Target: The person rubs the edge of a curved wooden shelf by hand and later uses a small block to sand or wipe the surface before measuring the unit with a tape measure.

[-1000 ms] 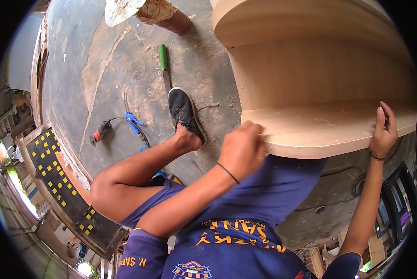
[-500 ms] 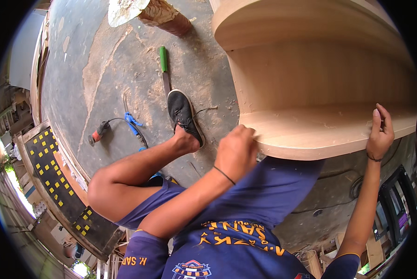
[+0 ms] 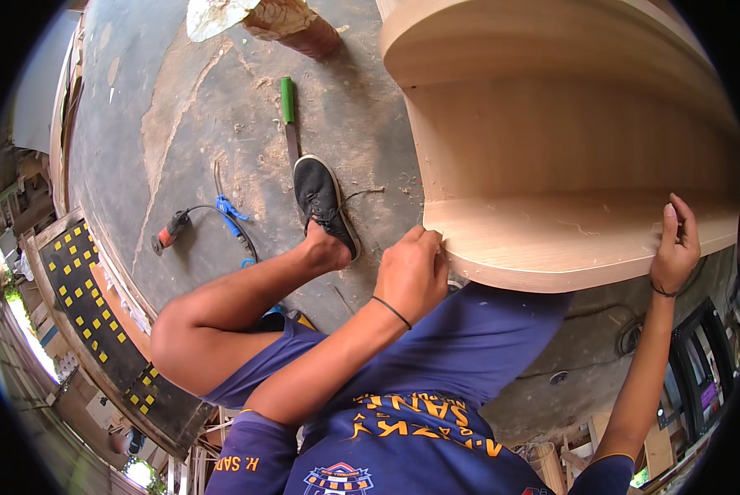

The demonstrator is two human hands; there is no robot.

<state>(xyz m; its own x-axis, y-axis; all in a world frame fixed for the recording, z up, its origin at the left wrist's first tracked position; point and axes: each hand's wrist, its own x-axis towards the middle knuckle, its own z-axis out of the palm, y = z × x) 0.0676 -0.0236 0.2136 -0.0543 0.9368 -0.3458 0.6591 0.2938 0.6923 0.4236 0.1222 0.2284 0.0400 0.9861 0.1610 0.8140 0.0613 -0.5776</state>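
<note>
A pale wooden shelf unit (image 3: pixel 551 136) with rounded ends lies at the right, its curved board nearest me over my thigh. My left hand (image 3: pixel 411 268) is closed at the left rounded corner of this board, fingertips pinched by its edge. Whatever is between those fingers is too small or hidden to name. At the right end of the same edge rests my right hand (image 3: pixel 675 252), its fingers stretched up and slightly bent over the board. Thin wood shavings (image 3: pixel 584 229) lie on the board's surface.
By my shoe (image 3: pixel 316 194) lies a green-handled tool (image 3: pixel 287 103) with a flat blade. Further left are a red power tool (image 3: pixel 170 232) and a blue air blow gun (image 3: pixel 231 209) on the dusty floor. A wrapped roll (image 3: pixel 292 31) stands at the top; a black-and-yellow panel (image 3: pixel 98 305) is at left.
My left hand has shifted slightly left and down along the board's corner. The right hand stays at the edge, its fingers a little more spread.
</note>
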